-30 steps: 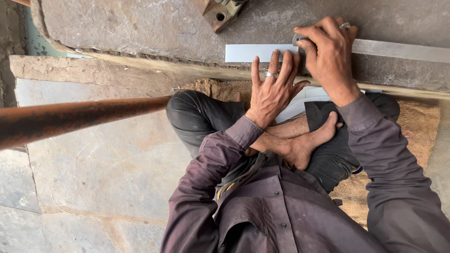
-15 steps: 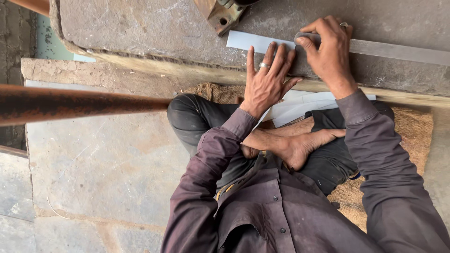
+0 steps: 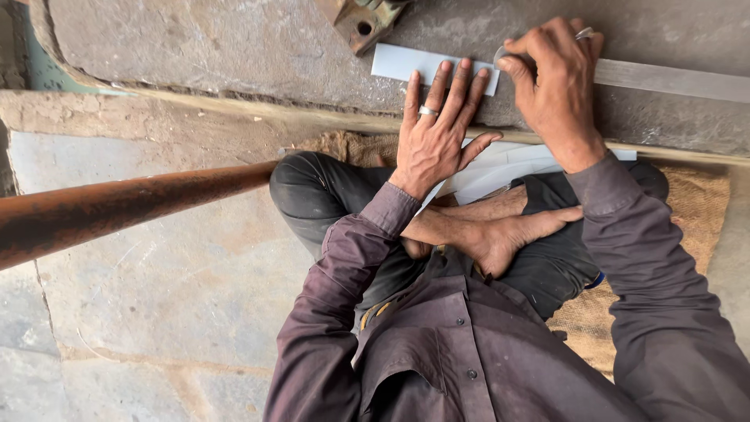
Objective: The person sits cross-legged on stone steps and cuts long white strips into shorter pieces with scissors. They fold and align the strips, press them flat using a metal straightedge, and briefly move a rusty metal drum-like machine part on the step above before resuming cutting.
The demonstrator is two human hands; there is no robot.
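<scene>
The person sits cross-legged on a burlap mat (image 3: 707, 211), in a dark purple shirt (image 3: 469, 352) and black trousers (image 3: 320, 187), one bare foot (image 3: 500, 234) tucked across the lap. White sheets (image 3: 500, 168) lie over the knees just beyond the foot. A rusty pipe (image 3: 133, 207) runs in from the left edge and ends at the left knee, above the stone floor (image 3: 156, 312). Farther out is a grey stone slab (image 3: 195, 47) that serves as the table. The left hand (image 3: 437, 133) lies flat with its fingers spread, released, pressing down a white strip (image 3: 398, 62) on the slab; a ring shows on one finger. Just to the right, the right hand (image 3: 558, 86) is clenched around a small tool whose kind I cannot tell, its tip touching the right end of the strip. A long grey metal ruler (image 3: 672, 78) stretches from under that hand to the right edge. At the far edge of the slab, just beyond the strip, sits a rusty metal bracket (image 3: 363, 19) with a round hole.
</scene>
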